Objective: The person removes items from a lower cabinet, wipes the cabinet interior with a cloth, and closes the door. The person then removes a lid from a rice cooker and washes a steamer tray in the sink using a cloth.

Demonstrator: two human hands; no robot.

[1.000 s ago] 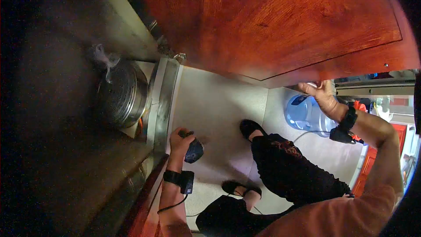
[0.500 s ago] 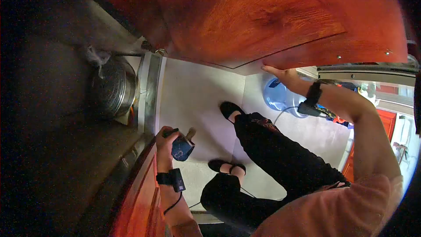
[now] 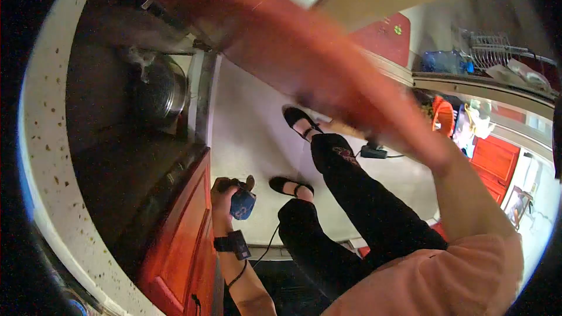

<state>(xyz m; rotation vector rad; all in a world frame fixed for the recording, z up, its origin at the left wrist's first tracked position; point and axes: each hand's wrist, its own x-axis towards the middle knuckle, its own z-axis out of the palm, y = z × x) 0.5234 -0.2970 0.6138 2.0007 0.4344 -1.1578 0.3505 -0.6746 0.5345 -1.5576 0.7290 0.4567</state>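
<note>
My left hand (image 3: 223,194) is closed around a small dark blue object (image 3: 242,203) with pale markings and a brownish rounded end. Its exact kind cannot be made out. This hand is beside a red cabinet door (image 3: 181,240) at lower left. A second red door (image 3: 316,52), smeared by motion, crosses the upper middle of the view. Behind its lower edge, my right hand (image 3: 336,129) shows only in part, with its fingers hidden. Whether it touches the door cannot be told.
Inside the dark open cabinet at left stands a shiny metal pot (image 3: 172,90), with a clear plastic bag (image 3: 140,61) near it. A speckled countertop (image 3: 50,140) runs along the left edge. A wire rack (image 3: 490,48) stands at upper right. My feet are on the pale floor (image 3: 246,123).
The upper red door has swung toward the cabinet, and my right hand has moved left with it. My left hand still holds the blue object. The countertop has come into view.
</note>
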